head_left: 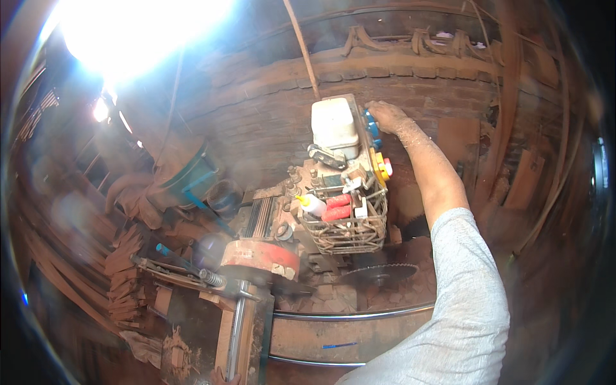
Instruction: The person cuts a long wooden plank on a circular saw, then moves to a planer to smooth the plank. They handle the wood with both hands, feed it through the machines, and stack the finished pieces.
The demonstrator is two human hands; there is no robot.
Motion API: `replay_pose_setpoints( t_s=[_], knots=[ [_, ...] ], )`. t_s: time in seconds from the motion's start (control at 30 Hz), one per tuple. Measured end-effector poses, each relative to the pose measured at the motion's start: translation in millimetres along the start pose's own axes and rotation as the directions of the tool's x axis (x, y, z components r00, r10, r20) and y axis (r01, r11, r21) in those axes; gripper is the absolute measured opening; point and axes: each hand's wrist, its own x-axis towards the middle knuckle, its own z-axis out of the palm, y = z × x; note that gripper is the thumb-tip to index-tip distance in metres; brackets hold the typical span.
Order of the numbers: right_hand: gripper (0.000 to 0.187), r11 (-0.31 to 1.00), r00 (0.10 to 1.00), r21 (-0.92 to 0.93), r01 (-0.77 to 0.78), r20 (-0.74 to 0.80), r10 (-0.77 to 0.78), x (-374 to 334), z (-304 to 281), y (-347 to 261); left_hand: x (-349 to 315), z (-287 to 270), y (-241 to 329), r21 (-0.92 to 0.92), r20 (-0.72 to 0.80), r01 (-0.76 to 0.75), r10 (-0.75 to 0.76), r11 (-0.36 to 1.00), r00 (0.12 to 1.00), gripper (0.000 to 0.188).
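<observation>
My right arm, in a grey sleeve, stretches up to a dusty control box [332, 97]. At its right side my right hand [387, 118] has its fingers bent over the uppermost of several blue knob-like fittings [372, 126]; the fingertips are partly hidden. Lower on that side sits a red push button on a yellow base [383, 168]. A white plastic container [334, 125] stands on the box front. What looks like the fingers of my left hand [226, 377] shows at the bottom edge, beside a metal rail [238, 327]; most of that hand is out of view.
Below the box, a wire basket [343, 239] holds a white bottle with a yellow tip [312, 204] and red cylinders [338, 208]. An exposed circular saw blade [380, 274] lies below, near a red round guard [261, 255]. Wood strips [126, 279] are stacked left.
</observation>
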Motion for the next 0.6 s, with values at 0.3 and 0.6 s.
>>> replay_pose_setpoints(
  t_s=[0.3, 0.6],
  knots=[
    [0.021, 0.960, 0.930, -0.198, 0.196, -0.273, -0.246, 11.6, 17.1, 0.1, -23.5, 0.9, 27.0, -0.552, 0.105, 0.188, -0.156, 0.813, 0.982, 0.105],
    [0.025, 0.965, 0.968, -0.111, 0.239, -0.047, -0.245, -30.8, -43.8, -34.7, -37.7, -27.1, 66.5, 0.068, 0.050, 0.096, -0.099, 0.993, 0.994, 0.089]
  ],
)
